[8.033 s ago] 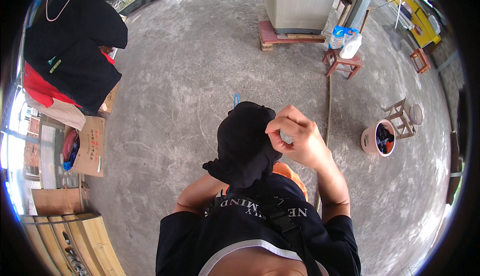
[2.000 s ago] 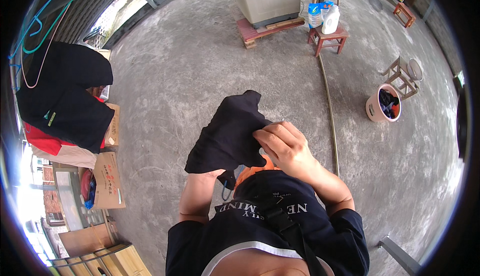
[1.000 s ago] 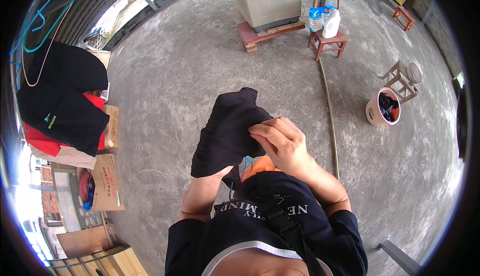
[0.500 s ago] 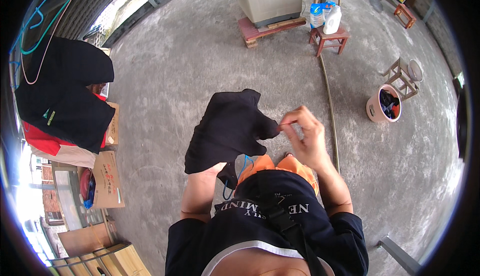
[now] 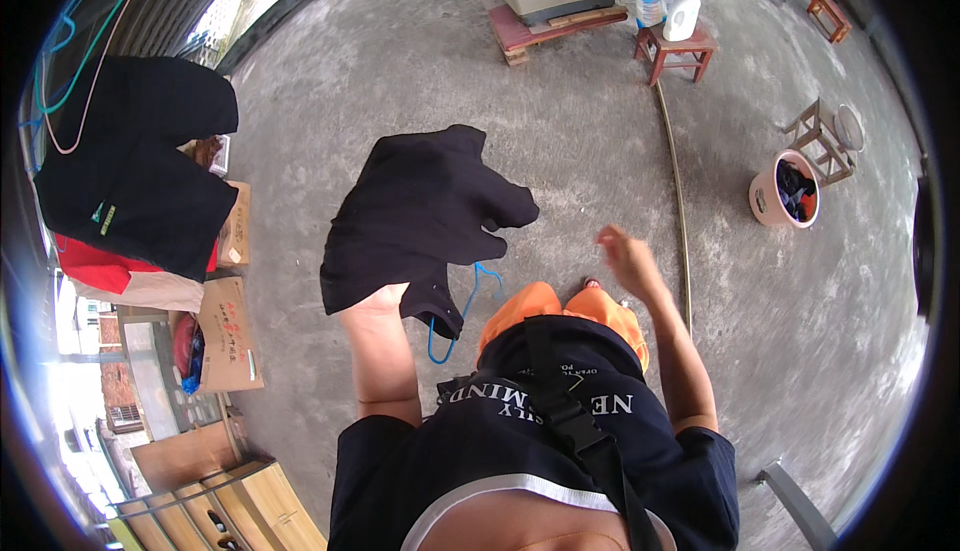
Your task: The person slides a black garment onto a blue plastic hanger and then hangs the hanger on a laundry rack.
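Note:
A black garment (image 5: pixel 410 201) hangs bunched over my left hand (image 5: pixel 385 299), which reaches into it from below and holds it up. The fingers of that hand are hidden by the cloth. Below the garment, a blue clothes hanger (image 5: pixel 468 301) shows beside a loose flap with small buttons. My right hand (image 5: pixel 628 258) is in the air to the right of the garment, apart from it. Its fingers are curled with the tips close together; whatever they may pinch is too small to make out.
Black shorts (image 5: pixel 150 181) and red cloth (image 5: pixel 95 269) hang at the left above cardboard boxes (image 5: pixel 228 336). A pink bucket (image 5: pixel 768 201) of clothes stands at right near a wooden stool (image 5: pixel 825 141). Ahead, a red stool (image 5: pixel 668 48) bears a white bottle (image 5: pixel 682 13). A hose (image 5: pixel 672 171) crosses the floor.
My right hand has come away from the garment's edge, where it pinched something thin and reddish. The garment and my left hand have shifted left, showing more of the blue hanger.

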A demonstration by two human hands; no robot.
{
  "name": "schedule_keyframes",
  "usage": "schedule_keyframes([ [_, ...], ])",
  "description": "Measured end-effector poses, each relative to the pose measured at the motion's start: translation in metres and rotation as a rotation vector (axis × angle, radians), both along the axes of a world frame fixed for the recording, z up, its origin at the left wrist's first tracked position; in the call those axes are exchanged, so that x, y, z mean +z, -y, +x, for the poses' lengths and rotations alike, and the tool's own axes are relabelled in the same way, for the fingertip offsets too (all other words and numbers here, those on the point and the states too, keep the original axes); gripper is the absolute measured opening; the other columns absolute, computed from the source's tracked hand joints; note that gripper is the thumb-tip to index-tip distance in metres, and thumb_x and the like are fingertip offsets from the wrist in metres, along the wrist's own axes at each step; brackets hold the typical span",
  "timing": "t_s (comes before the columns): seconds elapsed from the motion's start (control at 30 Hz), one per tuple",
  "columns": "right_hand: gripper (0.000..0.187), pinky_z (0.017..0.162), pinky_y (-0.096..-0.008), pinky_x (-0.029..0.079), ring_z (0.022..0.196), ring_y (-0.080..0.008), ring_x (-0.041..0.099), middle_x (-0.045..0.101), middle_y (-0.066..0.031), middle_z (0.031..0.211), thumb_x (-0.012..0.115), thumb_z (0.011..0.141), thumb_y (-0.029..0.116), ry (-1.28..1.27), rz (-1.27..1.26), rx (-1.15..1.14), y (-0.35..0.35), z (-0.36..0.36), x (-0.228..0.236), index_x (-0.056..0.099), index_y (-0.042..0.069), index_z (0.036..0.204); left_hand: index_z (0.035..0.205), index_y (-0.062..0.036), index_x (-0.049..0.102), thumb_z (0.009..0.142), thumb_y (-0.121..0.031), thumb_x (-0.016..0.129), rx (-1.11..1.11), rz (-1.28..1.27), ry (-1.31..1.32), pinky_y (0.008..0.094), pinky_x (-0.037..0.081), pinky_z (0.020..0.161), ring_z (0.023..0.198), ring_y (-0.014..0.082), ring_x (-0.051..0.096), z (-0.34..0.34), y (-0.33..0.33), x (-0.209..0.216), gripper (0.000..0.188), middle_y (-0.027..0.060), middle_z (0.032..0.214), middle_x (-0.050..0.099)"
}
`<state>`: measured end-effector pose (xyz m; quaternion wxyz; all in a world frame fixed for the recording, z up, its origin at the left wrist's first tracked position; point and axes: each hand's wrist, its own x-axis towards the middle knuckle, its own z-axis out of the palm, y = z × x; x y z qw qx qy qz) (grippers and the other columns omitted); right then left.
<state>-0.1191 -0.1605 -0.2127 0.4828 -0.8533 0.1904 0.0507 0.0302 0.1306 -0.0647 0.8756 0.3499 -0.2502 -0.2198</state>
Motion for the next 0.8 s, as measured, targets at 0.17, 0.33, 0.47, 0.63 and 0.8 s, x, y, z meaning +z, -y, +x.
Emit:
schedule_keyframes([
  [0.17, 0.042, 0.077, -0.0323, 0.05, 0.094, -0.0198, 0.058, 0.056, -0.0105, 0.111, 0.061, 0.083, 0.008, 0.223, 0.543, 0.301, -0.045, 0.028, -0.036, 0.047, 0.007, 0.122, 0.128, 0.0037, 0.042, 0.097, -0.026, 0.034, 0.015, -0.099, -0.035, 0.0388, 0.032, 0.106, 0.124, 0.0274, 0.043, 0.001, -0.017, 0.005, 0.044, 0.0142, 0.137, 0.043],
  [0.33, 0.075, 0.085, -0.0348, 0.048, 0.109, -0.026, 0.049, 0.045, -0.0181, 0.126, 0.073, 0.079, 0.023, 0.204, 0.752, 0.114, -0.069, 0.057, -0.05, 0.028, 0.007, 0.136, 0.125, 0.0003, 0.046, 0.093, -0.027, 0.042, 0.169, -0.077, -0.089, 0.0357, 0.037, 0.101, 0.117, 0.024, 0.049, 0.005, -0.047, 0.003, 0.042, 0.0119, 0.129, 0.05],
  [0.47, 0.083, 0.095, -0.0385, 0.043, 0.123, -0.0265, 0.041, 0.041, -0.0169, 0.135, 0.074, 0.078, 0.022, 0.216, 1.145, 0.194, -0.084, 0.076, -0.104, 0.022, 0.007, 0.141, 0.123, -0.0005, 0.047, 0.091, -0.027, 0.045, 0.215, -0.046, -0.075, 0.0351, 0.038, 0.099, 0.114, 0.0234, 0.05, 0.002, -0.045, 0.008, 0.041, 0.0111, 0.126, 0.051],
  [0.63, 0.066, 0.096, -0.0348, 0.042, 0.121, -0.0198, 0.045, 0.048, -0.0093, 0.13, 0.07, 0.081, 0.015, 0.216, 1.184, 0.669, -0.124, 0.086, -0.09, 0.036, 0.005, 0.136, 0.121, -0.0014, 0.048, 0.089, -0.026, 0.048, 0.289, 0.012, -0.047, 0.0343, 0.039, 0.096, 0.11, 0.0226, 0.051, -0.007, -0.043, 0.018, 0.04, 0.0101, 0.122, 0.053],
  [0.8, 0.057, 0.097, -0.032, 0.041, 0.119, -0.0178, 0.047, 0.051, -0.0074, 0.128, 0.067, 0.082, 0.014, 0.072, 1.412, 0.485, -0.135, 0.087, -0.066, 0.043, 0.005, 0.133, 0.119, -0.0024, 0.049, 0.087, -0.026, 0.051, 0.364, 0.066, 0.0, 0.0335, 0.04, 0.093, 0.106, 0.0219, 0.053, -0.01, -0.041, 0.026, 0.04, 0.0091, 0.118, 0.054],
])
